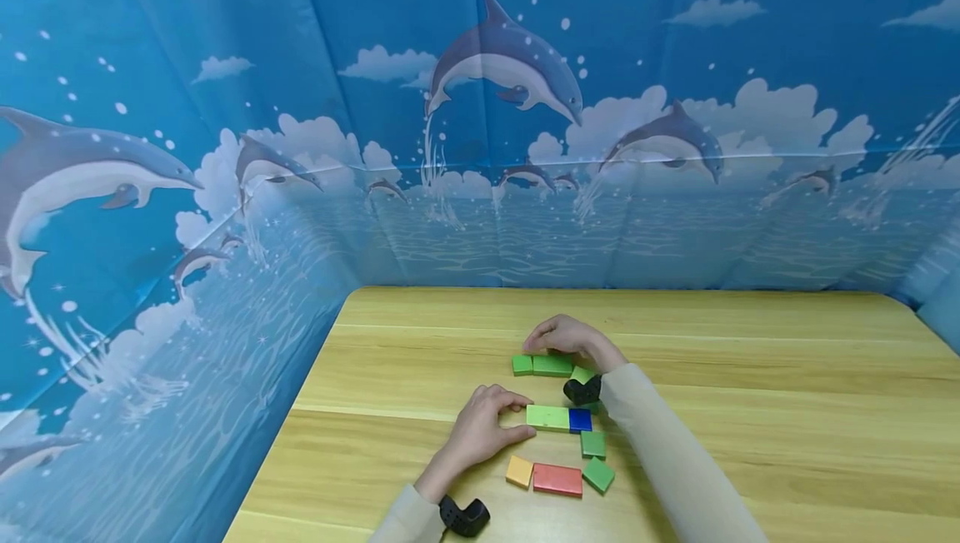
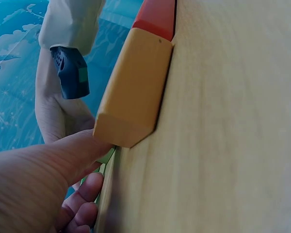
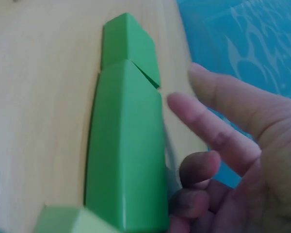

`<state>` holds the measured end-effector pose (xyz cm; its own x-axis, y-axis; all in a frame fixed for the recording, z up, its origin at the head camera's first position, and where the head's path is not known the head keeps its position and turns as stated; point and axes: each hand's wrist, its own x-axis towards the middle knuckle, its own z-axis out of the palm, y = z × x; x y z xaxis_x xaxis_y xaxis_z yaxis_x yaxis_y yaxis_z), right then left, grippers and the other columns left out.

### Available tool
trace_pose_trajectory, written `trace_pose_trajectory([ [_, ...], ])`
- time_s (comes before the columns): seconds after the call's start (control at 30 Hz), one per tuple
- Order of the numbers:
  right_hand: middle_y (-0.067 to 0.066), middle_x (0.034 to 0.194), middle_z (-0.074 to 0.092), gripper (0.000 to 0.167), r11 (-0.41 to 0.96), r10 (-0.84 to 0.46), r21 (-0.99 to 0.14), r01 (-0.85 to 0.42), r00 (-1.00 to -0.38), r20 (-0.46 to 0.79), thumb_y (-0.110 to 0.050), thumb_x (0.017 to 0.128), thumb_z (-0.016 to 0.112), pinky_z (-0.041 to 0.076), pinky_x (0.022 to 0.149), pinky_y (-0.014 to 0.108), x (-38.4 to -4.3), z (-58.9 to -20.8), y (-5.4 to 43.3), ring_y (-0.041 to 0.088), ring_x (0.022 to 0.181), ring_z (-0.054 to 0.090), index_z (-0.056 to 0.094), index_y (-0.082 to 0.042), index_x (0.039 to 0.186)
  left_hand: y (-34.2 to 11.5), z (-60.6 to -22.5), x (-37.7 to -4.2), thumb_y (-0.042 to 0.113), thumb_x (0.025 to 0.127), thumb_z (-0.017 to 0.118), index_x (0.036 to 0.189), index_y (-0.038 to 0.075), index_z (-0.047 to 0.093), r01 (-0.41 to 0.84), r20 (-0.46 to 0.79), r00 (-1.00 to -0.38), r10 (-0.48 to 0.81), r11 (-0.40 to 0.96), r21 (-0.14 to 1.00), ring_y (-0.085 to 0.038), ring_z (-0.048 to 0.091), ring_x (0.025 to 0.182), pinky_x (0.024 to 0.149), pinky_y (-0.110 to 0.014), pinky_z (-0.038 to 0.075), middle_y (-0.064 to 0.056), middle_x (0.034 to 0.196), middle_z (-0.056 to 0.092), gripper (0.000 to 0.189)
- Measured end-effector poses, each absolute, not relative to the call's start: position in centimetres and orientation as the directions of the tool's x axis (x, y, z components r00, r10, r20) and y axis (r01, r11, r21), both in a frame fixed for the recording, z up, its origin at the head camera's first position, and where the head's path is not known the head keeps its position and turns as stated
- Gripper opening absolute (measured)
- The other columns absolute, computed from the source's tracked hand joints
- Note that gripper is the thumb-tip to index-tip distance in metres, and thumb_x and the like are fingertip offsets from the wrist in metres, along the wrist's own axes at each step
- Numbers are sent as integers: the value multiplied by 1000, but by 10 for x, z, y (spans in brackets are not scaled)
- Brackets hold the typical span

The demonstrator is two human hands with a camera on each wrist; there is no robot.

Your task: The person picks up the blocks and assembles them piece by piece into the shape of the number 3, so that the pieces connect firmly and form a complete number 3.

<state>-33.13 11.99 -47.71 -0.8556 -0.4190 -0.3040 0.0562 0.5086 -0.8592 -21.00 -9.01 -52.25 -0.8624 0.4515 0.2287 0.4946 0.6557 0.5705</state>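
Note:
My left hand (image 1: pixel 480 426) is at the left end of a long light green block (image 1: pixel 547 418), with the thumb on its near side and the index finger on its far side. A blue block (image 1: pixel 580 420) adjoins that block's right end. Beyond them, my right hand (image 1: pixel 566 335) hovers at the far side of a long green block (image 1: pixel 552 366). In the right wrist view its fingers (image 3: pixel 218 138) are apart from that block, and nothing is held. A small green block (image 3: pixel 128 43) stands at the long one's left end.
Near the front, an orange block (image 1: pixel 519 471) and a red block (image 1: pixel 557 480) lie end to end, with a tilted green block (image 1: pixel 598 475) beside them. Another green block (image 1: pixel 592 445) sits below the blue one. A light green block (image 1: pixel 582 375) is partly behind the right wrist camera (image 1: pixel 582 391).

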Motion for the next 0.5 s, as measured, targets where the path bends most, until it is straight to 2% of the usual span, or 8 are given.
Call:
trace_pose_trajectory([
  [0.13,10,120,60,29,522,-399,-853,-21,-890,-222,-30,93,62,39,95,48,-331,-480,138,32,116,50,70,-8,111,-89,-523,-210,40,77,77,109,22,70,501,231,-859,457,654,567,-5,45,85,74,-22,39,13,91,56,37],
  [0.23,13,124,57,35,504,-363,-864,-12,-911,-198,-34,94,60,37,96,51,-328,-482,156,36,119,47,67,-8,116,-87,-523,-211,40,77,77,109,22,70,502,233,-858,458,651,569,-5,45,85,73,-22,39,13,91,56,37],
  [0.3,12,123,57,36,501,-327,-865,-3,-926,-187,-36,94,59,39,93,49,-323,-482,170,34,117,48,66,-8,117,-86,-523,-210,41,77,77,109,22,70,507,238,-855,460,649,567,-4,45,85,73,-22,39,14,91,55,37],
  [0.37,13,121,58,38,496,-311,-868,-10,-935,-167,-35,95,57,42,85,46,-315,-482,186,33,107,51,65,-6,118,-85,-523,-210,40,77,77,109,22,70,509,241,-854,460,647,567,-4,45,85,73,-22,39,14,90,55,38],
  [0.5,13,119,57,43,512,-268,-858,-41,-957,-114,-39,95,56,42,76,41,-292,-476,215,28,98,51,64,-4,119,-83,-523,-210,40,76,78,110,22,70,508,240,-854,461,642,574,-5,45,84,73,-22,38,14,91,55,39],
])
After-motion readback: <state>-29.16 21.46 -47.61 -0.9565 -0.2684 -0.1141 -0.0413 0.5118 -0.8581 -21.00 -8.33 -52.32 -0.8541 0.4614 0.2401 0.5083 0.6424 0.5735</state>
